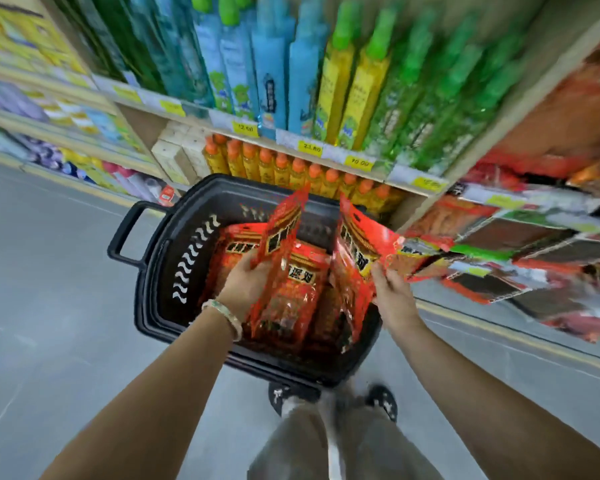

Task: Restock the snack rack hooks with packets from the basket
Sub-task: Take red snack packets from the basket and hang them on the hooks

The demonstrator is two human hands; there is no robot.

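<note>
Left hand: the left hand [248, 277] is closed on one red packet [279, 268], thumb on its face, holding it upright above the basket [155, 258].
Right hand: the right hand [392, 292] pinches a second packet [355, 247] at its lower right edge; that one tilts up and away toward the rack [520, 258].
Packets counted: two lifted, one per hand; under the grips at least two more lie flat in the basket, the exact number blurred.
Basket: one, black, on the floor [49, 306] directly below both hands, its handle [127, 233] sticking out to the left of the left grip.
Edges: the left packet's bottom hangs inside the basket rim; the right packet's lower end reaches near the right rim.
Open room: bare grey floor lies wide to the left of the left hand; a narrow strip of floor runs under the rack, right of the right hand.
In the way: hanging packets on the rack crowd just beyond the right grip, one red-yellow pack nearly touching the held packet.
Around: beyond both grips stands a shelf [291, 143] with a row of orange-capped bottles [291, 171] and tall blue, yellow and green packs above.
Below: two shoes [381, 400] behind the basket.
</note>
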